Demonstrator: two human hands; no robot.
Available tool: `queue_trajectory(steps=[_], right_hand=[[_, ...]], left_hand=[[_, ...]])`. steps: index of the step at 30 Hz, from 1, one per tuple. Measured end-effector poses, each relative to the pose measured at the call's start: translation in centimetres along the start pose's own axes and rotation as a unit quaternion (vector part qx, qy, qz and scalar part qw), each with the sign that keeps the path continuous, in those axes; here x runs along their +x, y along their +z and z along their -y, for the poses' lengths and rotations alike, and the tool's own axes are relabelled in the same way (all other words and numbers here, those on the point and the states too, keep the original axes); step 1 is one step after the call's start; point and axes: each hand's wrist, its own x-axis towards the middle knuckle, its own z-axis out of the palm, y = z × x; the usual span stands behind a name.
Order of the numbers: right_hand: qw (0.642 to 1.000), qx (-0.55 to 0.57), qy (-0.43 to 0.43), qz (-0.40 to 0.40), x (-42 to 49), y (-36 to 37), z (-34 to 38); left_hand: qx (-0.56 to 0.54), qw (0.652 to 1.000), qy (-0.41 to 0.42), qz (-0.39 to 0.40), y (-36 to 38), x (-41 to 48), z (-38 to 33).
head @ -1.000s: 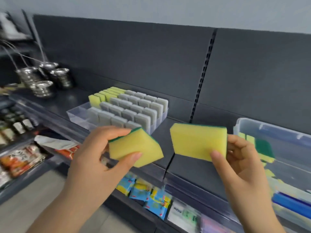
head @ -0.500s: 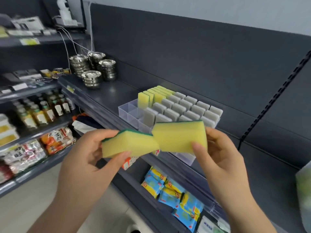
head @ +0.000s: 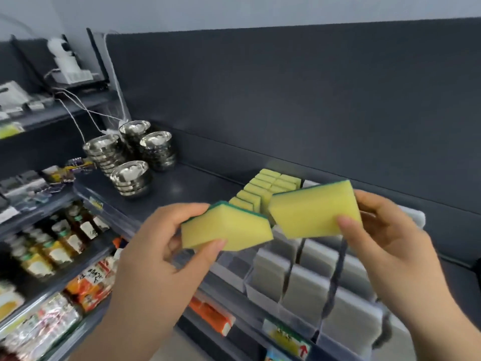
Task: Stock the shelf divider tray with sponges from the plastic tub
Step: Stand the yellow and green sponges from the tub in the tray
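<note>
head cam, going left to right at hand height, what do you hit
bottles on the lower shelf → left hand → its sponge → second sponge → right hand

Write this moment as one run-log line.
left hand: holds sponge | right hand: holds second sponge | divider tray: below, partly stocked

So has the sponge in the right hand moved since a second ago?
Yes. The right hand has carried its sponge leftward along the shelf, from beside the plastic tub to just above the divider tray, close to the left hand's sponge.
</note>
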Motion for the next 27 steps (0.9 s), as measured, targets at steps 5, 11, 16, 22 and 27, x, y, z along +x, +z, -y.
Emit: queue_trajectory(steps=[5, 11, 16, 22, 27], right_hand=[[0.998, -0.06, 0.013, 0.009, 4.7, 2.3, -1.0], [0.994, -0.101, 0.045, -0.013, 7.0, 4.8, -2.2], [0.991, -0.111, 0.048, -0.064, 8.0, 7.9, -2.0], [0.976, -0.164, 0.064, -0.13, 8.7, 12.2, -1.1], [0.95, -0.254, 0.075, -0.167, 8.5, 14.8, -1.2]], left_hand=[[-0.037, 0.999, 0.027, 0.01, 2.4, 4.8, 3.7], [-0.105, 0.993, 0.023, 0.047, 3.4, 8.7, 8.4], [-0.139, 0.985, 0.055, 0.081, 3.5, 12.6, 12.6], [-0.182, 0.968, 0.103, 0.139, 2.6, 17.9, 16.8], [-0.214, 0.954, 0.124, 0.171, 2.8, 20.1, 19.6]])
